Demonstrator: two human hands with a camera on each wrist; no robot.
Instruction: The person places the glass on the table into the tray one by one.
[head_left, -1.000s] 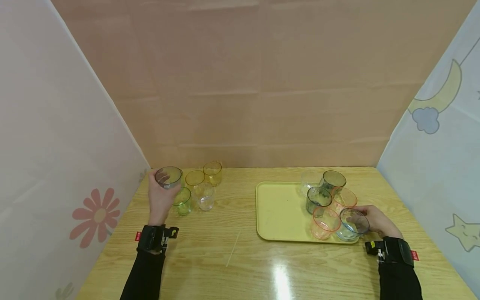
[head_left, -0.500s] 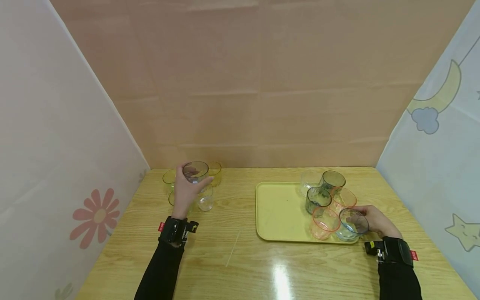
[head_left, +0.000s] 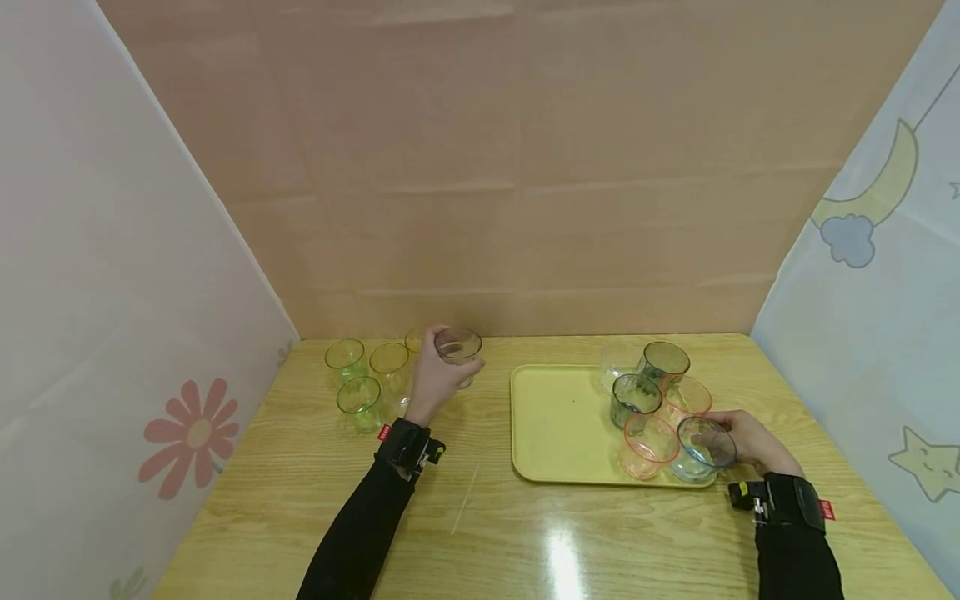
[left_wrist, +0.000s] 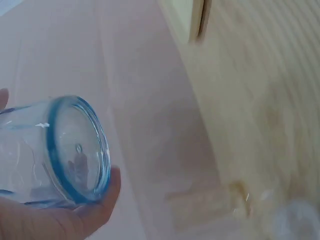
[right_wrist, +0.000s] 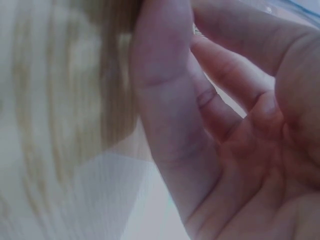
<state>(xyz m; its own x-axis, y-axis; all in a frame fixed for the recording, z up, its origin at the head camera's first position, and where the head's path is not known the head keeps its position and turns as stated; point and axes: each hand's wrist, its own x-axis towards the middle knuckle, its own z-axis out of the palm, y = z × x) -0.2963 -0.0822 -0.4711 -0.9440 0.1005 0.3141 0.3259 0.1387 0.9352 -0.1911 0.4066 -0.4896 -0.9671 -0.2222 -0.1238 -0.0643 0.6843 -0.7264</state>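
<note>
One bluish glass (head_left: 465,348) is up near counter's (head_left: 495,542) back edge, left hand's (head_left: 435,372) fingers wrapped round it; right hand's (head_left: 756,442) fingers pinch blue-rimmed glass (head_left: 695,463) at tray's (head_left: 562,429) near-right corner.

The left grip (head_left: 437,371) and right grip (head_left: 750,440) are bare human hands. A black left sleeve (head_left: 360,533) and a black right sleeve (head_left: 798,554) run along the forearms, fitting fairly close. Around the wrists sit a broad black left band (head_left: 401,444) and a matching right band (head_left: 793,504). Each carries a small red tag with pale markings at its outer edge and a compact black block with a yellow patch on its inner side; silvery metal shows beside the right block (head_left: 741,496).
</note>
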